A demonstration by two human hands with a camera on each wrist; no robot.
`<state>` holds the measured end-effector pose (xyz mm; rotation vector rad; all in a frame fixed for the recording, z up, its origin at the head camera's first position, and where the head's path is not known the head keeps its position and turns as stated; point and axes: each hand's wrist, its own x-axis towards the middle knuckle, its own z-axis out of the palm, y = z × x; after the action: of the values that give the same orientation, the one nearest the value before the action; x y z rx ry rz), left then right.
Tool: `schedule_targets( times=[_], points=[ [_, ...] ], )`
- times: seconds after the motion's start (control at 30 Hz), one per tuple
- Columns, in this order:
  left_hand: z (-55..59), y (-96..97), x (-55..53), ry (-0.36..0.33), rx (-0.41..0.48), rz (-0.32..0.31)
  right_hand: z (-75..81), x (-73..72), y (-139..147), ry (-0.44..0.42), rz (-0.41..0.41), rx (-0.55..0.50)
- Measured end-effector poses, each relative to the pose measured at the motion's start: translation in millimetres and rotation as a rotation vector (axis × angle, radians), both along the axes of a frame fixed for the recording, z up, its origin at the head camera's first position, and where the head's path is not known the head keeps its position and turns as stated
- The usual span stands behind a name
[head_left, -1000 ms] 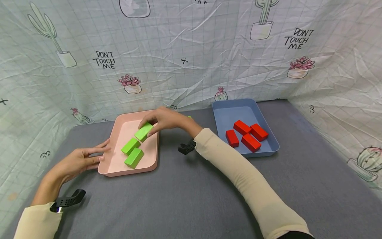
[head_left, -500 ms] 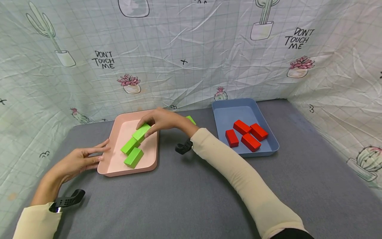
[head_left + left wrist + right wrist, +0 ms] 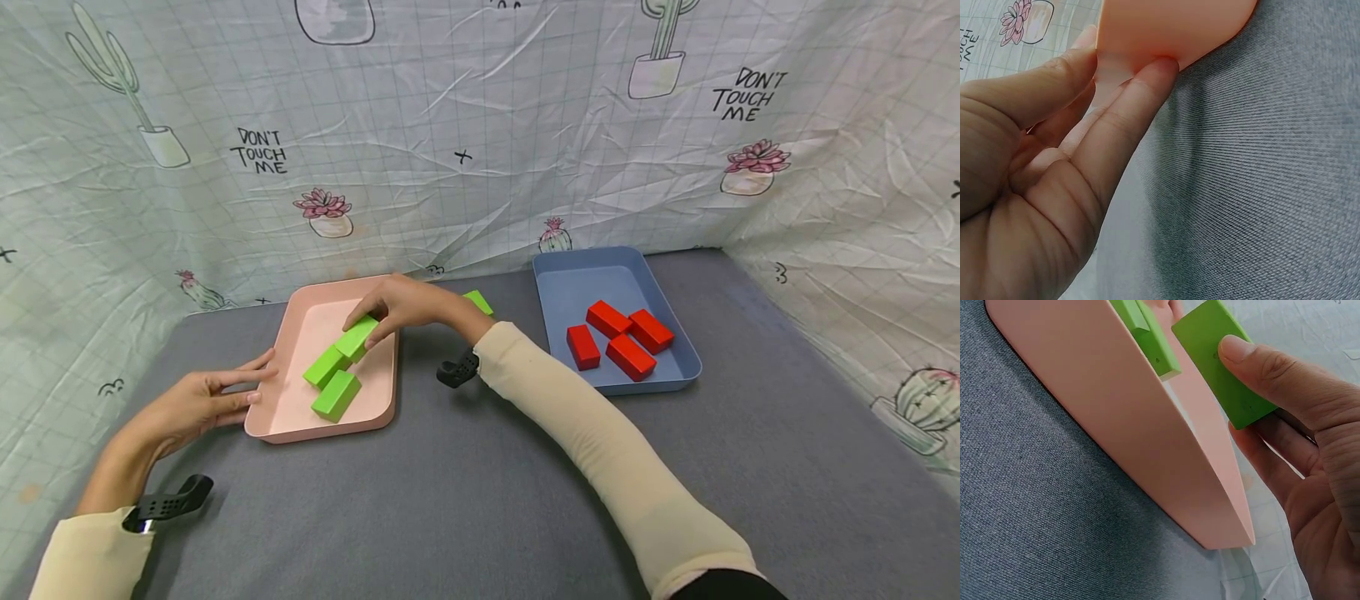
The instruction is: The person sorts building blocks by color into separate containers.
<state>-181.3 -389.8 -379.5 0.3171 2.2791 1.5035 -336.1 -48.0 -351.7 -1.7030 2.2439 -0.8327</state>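
My right hand [image 3: 401, 304] pinches a green block [image 3: 356, 338] between thumb and fingers, over the right half of the pink tray [image 3: 300, 421]. In the right wrist view the thumb lies on the broad face of this green block [image 3: 1219, 369]. Two more green blocks sit in the tray: one [image 3: 327, 367] close against the held one, the other [image 3: 337, 397] nearer the front. My left hand [image 3: 195, 404] grips the left side of the tray, one finger against its outer wall [image 3: 1172, 31] in the left wrist view.
To the right stands a blue tray [image 3: 581, 275] with several red blocks [image 3: 632, 358] in it. Another green block [image 3: 478, 302], partly hidden by my right arm, lies between the trays. A printed cloth [image 3: 450, 200] hangs behind and beside the grey table [image 3: 450, 492].
My right hand has moved slightly left with its green block, bringing it up against the neighbouring one. More of the green block behind my arm shows. The left hand keeps its place.
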Motion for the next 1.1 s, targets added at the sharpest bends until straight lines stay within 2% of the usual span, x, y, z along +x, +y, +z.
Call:
schedule_targets(
  times=[0.17,0.43,0.83,1.1],
  points=[
    [0.2,-0.3,0.1,-0.003,0.003,0.000,2.5,-0.5,-3,-0.025,0.008,0.029],
    [2.0,-0.3,0.9,-0.020,0.005,0.001,4.3,-2.7,-13,-0.065,0.071,0.066],
    [0.2,-2.5,-4.9,-0.048,0.010,0.042,3.4,-7.4,-15,-0.063,0.085,0.105],
    [1.2,-3.3,-5.6,-0.065,0.021,0.036,5.2,-13.4,-22,-0.126,0.091,0.149]
  ],
)
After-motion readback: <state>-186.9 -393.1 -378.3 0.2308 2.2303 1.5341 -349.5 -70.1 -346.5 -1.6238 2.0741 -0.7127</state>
